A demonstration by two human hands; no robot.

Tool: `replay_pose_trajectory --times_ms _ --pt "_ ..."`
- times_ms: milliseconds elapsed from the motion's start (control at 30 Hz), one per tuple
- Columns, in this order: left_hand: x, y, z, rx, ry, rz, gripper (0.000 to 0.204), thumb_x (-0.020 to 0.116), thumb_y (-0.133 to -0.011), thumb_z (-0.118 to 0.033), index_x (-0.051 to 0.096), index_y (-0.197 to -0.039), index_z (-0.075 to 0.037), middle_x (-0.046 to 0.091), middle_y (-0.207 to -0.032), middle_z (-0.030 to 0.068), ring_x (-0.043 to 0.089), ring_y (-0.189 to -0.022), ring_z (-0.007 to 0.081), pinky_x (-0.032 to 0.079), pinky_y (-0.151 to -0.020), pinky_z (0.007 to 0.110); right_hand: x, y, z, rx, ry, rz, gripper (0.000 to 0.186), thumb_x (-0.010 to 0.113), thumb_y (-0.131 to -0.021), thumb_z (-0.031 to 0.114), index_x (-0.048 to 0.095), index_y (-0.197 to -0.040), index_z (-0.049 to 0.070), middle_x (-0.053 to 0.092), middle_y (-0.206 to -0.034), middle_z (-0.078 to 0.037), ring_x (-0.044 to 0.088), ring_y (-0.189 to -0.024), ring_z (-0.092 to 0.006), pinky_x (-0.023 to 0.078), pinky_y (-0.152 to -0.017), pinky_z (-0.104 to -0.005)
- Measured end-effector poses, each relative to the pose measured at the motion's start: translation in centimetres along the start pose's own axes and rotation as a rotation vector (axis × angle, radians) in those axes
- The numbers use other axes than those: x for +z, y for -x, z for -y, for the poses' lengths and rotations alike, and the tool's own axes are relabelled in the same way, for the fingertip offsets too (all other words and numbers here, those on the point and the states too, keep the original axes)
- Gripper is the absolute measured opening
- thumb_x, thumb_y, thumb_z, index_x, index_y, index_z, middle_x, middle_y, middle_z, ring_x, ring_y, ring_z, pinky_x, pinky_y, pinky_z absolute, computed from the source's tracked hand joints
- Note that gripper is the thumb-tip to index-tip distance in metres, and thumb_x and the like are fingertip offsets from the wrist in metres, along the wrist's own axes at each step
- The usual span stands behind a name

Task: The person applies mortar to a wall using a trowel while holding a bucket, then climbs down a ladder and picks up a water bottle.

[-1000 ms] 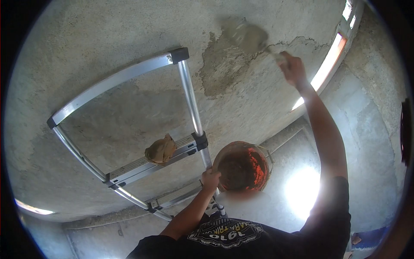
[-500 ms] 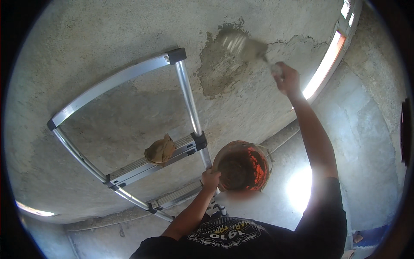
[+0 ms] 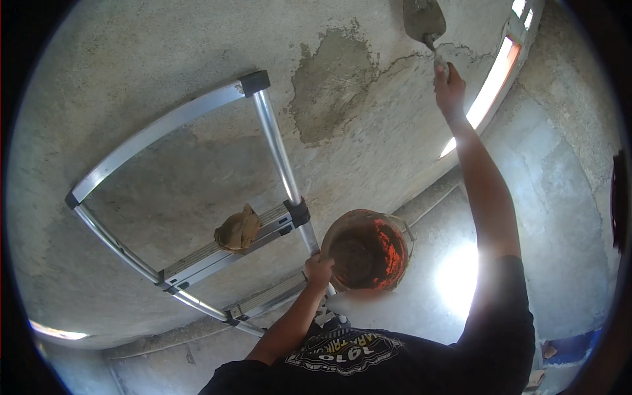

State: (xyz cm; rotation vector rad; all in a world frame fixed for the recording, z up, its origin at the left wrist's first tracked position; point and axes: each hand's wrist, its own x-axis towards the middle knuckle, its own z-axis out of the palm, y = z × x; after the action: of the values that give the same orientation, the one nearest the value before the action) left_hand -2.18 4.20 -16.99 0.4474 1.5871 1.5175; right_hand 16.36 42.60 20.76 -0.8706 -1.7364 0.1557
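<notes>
Trowel (image 3: 424, 20), upper right: right fingers (image 3: 449, 78) wrap its handle; left fingers (image 3: 319, 264) clasp bucket (image 3: 392, 251) rim, centre; smooth damp patch (image 3: 331, 82) with blade near-flat.

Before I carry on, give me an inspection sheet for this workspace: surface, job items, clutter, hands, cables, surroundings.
Surface: rough grey wall with a darker, damp-looking patch; a crack runs rightward from it.
Job items: pointed trowel, blade up, tip cut off by the frame; bucket with orange streaks inside, its contents hard to make out; silver ladder with black joints.
Clutter: crumpled brown item on a ladder rung, paper or cloth unclear.
Hands: right hand grips the trowel's handle; left hand is at the bucket's rim and ladder's rail, its exact grip unclear.
Cables: nothing seen.
Surroundings: narrow bright opening at upper right; strong glare at lower right.
</notes>
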Motion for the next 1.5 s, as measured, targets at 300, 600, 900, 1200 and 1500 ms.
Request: replay_pose_trajectory --times_ms 300,600,900,1200,1500 --pt "-0.2 -0.4 0.4 -0.015 -0.060 0.000 0.029 0.063 -0.071 0.001 0.068 -0.098 0.009 0.068 -0.088 0.0095 0.065 -0.076 0.0190 0.052 -0.070 0.030 3.9 7.4 -2.7 -0.089 0.132 0.258 0.039 0.057 -0.093 0.043 0.060 -0.099 0.004 0.055 -0.063 -0.020 0.057 -0.059 -0.0370 0.045 -0.056 -0.0425" --pt "-0.3 -0.1 0.3 0.010 -0.064 -0.004 0.030 0.062 -0.070 0.001 0.067 -0.100 0.009 0.068 -0.089 0.0106 0.065 -0.078 0.0201 0.052 -0.072 0.031 5.5 11.5 -4.6 0.533 -0.480 0.022 0.048 0.054 -0.097 0.046 0.055 -0.082 0.000 0.052 -0.060 -0.003 0.051 -0.053 -0.0120 0.042 -0.050 -0.0315" --pt "0.0 -0.2 0.1 -0.003 0.005 0.023 0.033 0.062 -0.071 0.001 0.066 -0.103 0.008 0.068 -0.091 0.0099 0.065 -0.080 0.0190 0.051 -0.073 0.030 8.7 10.6 0.3 0.222 -0.345 0.189 0.051 0.053 -0.098 0.046 0.053 -0.081 -0.002 0.055 -0.058 -0.011 0.051 -0.054 -0.0192 0.045 -0.057 -0.0350" --pt "1.0 0.4 -1.2 0.014 0.002 -0.031 0.031 0.064 -0.070 -0.009 0.071 -0.097 0.005 0.068 -0.081 0.0108 0.066 -0.076 0.0204 0.050 -0.069 0.032 3.6 15.7 -7.9 0.296 -0.098 0.070 0.060 0.053 -0.095 0.056 0.060 -0.086 -0.003 0.055 -0.058 -0.011 0.056 -0.053 -0.0205 0.046 -0.055 -0.0370" --pt "-0.8 1.4 -2.0 -0.030 -0.001 -0.079 0.028 0.063 -0.068 -0.006 0.071 -0.093 0.004 0.067 -0.080 0.0073 0.063 -0.073 0.0179 0.049 -0.067 0.031 -9.6 36.3 1.7 0.848 -0.043 0.146 0.038 0.043 -0.099 0.036 0.059 -0.093 0.001 0.053 -0.066 -0.007 0.052 -0.055 -0.0158 0.042 -0.048 -0.0317"
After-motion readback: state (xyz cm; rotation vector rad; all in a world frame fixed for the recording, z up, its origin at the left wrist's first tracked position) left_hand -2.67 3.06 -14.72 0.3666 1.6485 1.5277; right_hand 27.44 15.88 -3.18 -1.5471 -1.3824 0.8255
